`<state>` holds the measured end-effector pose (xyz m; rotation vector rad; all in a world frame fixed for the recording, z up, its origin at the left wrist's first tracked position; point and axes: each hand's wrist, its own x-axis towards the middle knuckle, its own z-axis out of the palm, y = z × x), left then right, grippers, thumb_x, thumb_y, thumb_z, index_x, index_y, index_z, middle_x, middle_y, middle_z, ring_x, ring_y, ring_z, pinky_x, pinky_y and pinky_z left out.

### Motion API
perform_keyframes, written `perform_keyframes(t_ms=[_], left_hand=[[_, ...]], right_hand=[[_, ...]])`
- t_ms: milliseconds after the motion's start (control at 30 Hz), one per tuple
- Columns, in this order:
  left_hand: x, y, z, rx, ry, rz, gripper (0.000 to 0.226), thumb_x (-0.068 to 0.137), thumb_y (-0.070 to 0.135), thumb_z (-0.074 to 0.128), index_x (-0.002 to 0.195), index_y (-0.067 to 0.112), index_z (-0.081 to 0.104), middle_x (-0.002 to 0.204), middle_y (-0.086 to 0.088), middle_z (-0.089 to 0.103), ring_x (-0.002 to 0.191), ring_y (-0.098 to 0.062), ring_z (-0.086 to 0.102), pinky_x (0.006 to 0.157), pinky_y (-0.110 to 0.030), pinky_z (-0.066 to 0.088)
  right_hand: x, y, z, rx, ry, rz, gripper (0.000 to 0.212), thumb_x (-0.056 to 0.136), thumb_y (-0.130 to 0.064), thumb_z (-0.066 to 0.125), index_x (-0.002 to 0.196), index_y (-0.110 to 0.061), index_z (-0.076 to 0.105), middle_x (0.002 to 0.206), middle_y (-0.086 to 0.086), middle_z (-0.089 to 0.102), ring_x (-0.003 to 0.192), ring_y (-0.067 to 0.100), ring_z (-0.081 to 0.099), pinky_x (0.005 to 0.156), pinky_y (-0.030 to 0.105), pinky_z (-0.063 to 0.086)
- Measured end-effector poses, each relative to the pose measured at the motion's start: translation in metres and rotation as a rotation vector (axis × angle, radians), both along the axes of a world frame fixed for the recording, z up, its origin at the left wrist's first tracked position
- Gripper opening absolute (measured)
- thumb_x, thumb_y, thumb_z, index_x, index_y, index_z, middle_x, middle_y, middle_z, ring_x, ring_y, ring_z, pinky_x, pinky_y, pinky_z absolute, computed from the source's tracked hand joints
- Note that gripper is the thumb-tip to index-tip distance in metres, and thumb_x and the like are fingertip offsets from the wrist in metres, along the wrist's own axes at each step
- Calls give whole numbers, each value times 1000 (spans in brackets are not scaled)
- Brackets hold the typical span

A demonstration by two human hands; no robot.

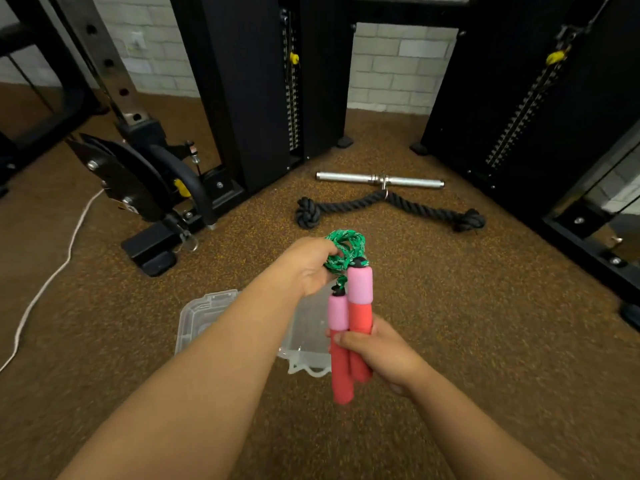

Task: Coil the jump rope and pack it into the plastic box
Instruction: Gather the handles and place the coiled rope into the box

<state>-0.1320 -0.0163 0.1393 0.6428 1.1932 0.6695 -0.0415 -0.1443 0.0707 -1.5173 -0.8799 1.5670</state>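
The jump rope has two red foam handles (350, 317) with pink upper bands and a green cord (346, 249). My right hand (375, 353) grips both handles side by side, upright, above the floor. My left hand (306, 263) is closed on the green cord, which is bunched into loops just above the handles. Below my hands the clear plastic box (308, 327) lies open on the floor, with its lid (199, 315) spread to the left. My left forearm hides the middle of the box.
A black tricep rope (388, 206) and a metal bar handle (379, 180) lie on the brown carpet ahead. Black cable-machine towers (256, 91) stand behind and at right. A machine base (149, 188) and a white cord (45, 282) are at left.
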Motion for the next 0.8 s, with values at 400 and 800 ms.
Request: perform_keyframes(t_ms=[400,800], left_hand=[[35,92,-89,80,137,-154,31,88,-15,36,98,2,60,94,-16,63,80,-22,59,72,-32,51],[31,109,-229,-110,251,14,25,90,-9,42,76,8,55,78,-11,58,65,-21,54,61,-33,48]], right_hand=[[-4,82,-80,45,-117,-236,20,86,-3,58,89,-23,53,73,0,52,65,11,51,61,24,45],[-18,119,-176,-344,58,-312,27,82,-6,64,107,-11,57,85,10,64,71,22,62,69,38,53]])
